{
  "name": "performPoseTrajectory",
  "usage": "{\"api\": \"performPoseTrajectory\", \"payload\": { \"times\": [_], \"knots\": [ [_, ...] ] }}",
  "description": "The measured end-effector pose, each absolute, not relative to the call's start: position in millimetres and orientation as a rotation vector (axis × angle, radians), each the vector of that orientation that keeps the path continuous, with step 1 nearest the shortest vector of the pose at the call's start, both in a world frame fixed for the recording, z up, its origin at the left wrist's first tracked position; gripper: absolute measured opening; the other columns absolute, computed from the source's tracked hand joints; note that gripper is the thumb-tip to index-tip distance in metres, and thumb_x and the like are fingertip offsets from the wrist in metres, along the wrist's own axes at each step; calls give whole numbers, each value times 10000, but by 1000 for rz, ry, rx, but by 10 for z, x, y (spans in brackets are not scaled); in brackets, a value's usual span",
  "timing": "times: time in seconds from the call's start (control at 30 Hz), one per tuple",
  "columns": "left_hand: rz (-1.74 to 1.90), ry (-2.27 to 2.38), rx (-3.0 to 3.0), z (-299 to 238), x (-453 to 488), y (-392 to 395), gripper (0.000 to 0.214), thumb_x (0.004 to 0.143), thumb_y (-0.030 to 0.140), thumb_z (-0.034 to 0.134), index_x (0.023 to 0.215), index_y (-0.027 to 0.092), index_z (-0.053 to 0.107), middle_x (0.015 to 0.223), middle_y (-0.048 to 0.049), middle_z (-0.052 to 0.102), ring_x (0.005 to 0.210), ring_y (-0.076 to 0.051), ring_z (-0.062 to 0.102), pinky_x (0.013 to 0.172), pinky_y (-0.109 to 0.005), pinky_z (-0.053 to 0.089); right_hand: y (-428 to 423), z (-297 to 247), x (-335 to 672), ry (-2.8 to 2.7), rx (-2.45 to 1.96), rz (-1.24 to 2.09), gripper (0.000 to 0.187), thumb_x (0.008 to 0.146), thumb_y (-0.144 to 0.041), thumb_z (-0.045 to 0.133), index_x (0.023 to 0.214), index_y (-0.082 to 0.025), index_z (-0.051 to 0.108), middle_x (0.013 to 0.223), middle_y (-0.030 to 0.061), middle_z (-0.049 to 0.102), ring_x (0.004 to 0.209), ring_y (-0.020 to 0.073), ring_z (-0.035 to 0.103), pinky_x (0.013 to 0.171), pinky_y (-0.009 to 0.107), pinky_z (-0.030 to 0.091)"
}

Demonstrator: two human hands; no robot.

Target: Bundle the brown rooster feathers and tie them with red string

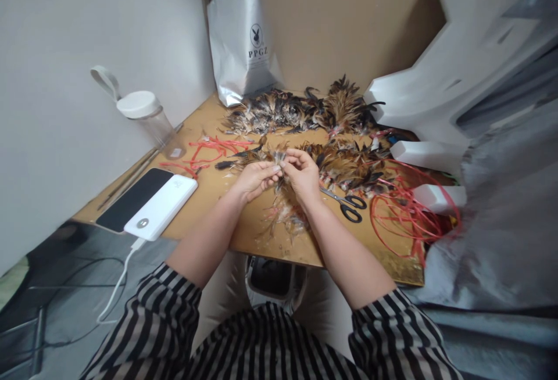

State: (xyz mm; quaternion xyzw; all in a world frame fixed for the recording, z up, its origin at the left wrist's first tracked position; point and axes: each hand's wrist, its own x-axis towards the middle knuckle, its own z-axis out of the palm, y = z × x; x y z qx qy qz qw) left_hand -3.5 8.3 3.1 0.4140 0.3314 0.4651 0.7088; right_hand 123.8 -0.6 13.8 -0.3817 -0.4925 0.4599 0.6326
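Note:
My left hand (256,178) and my right hand (302,174) meet over the middle of the wooden table (218,191). Both are closed in a pinch on a small bunch of brown feathers (280,164) held between the fingertips. More loose feathers (285,211) lie on the table just under my hands. A big heap of brown and black feathers (305,110) stretches across the back of the table. Black-handled scissors (349,203) lie just right of my right wrist.
Red cords lie at left (204,150) and in a coil at right (405,217). A phone (133,199) and a white power bank (162,207) sit at the near left, with a clear lidded bottle (150,118) behind. A silver bag (244,43) stands at the back. White foam pieces (429,153) sit at the right.

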Motion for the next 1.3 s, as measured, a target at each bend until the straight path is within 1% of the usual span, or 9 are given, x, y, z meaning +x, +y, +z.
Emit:
{"api": "performPoseTrajectory", "payload": {
  "times": [0.33, 0.4, 0.5, 0.7, 0.83, 0.93, 1.1, 1.2, 1.3],
  "knots": [
    [1040, 691, 932, 34, -52, 80, 160, 626, 191, 707, 712, 78, 634, 648, -27, 597, 483, -16, 494, 430, -92, 385, -8, 151, 1241, -1139, -871, 1043, 348, 628, -267, 641, 950, -198, 530, 719, -28, 583, 588, 80, 517, 616, 224, 440],
    [1083, 691, 930, 50, -60, 82, 169, 627, 200, 708, 718, 81, 632, 653, -28, 598, 483, -16, 488, 411, -91, 368, 42, 142, 1308, -1171, -930, 1028, 315, 605, -263, 652, 897, -182, 564, 716, -15, 593, 598, 87, 521, 610, 225, 434],
    [1137, 702, 892, 68, -72, 98, 162, 630, 196, 706, 700, 79, 619, 656, -30, 600, 488, -18, 493, 403, -92, 362, 109, 116, 1456, -1329, -1116, 1036, 186, 598, -289, 641, 711, -145, 610, 644, 5, 595, 551, 96, 497, 541, 220, 404],
    [1184, 693, 776, 62, -83, 133, 116, 648, 146, 679, 689, 82, 592, 637, -14, 588, 491, -18, 502, 408, -87, 373, 106, 88, 1620, -1820, -1361, 962, 221, 647, -332, 570, 636, -118, 628, 497, -24, 518, 454, 74, 404, 468, 203, 310],
    [1190, 675, 769, 65, -84, 128, 104, 654, 132, 668, 694, 77, 590, 645, -16, 589, 489, -21, 502, 400, -93, 370, 79, 98, 1581, -2089, -1313, 857, 178, 656, -264, 566, 759, -140, 641, 589, -27, 558, 516, 79, 447, 521, 197, 330],
    [1174, 659, 786, 69, -82, 121, 107, 657, 136, 668, 694, 74, 590, 642, -14, 586, 485, -22, 499, 400, -97, 370, 35, 128, 1543, -2274, -1299, 618, 236, 664, -215, 562, 887, -180, 630, 646, -22, 569, 571, 97, 472, 554, 204, 333],
    [1169, 647, 800, 68, -84, 120, 113, 657, 143, 672, 696, 72, 593, 629, -14, 584, 481, -24, 498, 406, -103, 379, -96, 191, 1461, -2520, -1330, 268, 258, 723, -208, 520, 963, -228, 613, 885, 40, 599, 750, 154, 534, 642, 238, 353],
    [1161, 642, 791, 72, -86, 116, 111, 656, 139, 674, 702, 75, 595, 645, -15, 593, 483, -24, 504, 408, -101, 385, -132, 195, 1429, -2560, -1418, 169, 244, 766, -189, 466, 951, -235, 619, 955, 64, 580, 807, 175, 546, 682, 258, 360],
    [1164, 627, 786, 78, -90, 112, 108, 656, 135, 673, 706, 75, 598, 650, -16, 595, 488, -22, 509, 410, -95, 390, -93, 177, 1446, -2445, -1393, 249, 179, 770, -202, 477, 852, -207, 636, 898, 62, 578, 780, 163, 541, 689, 257, 368]
  ]
}}
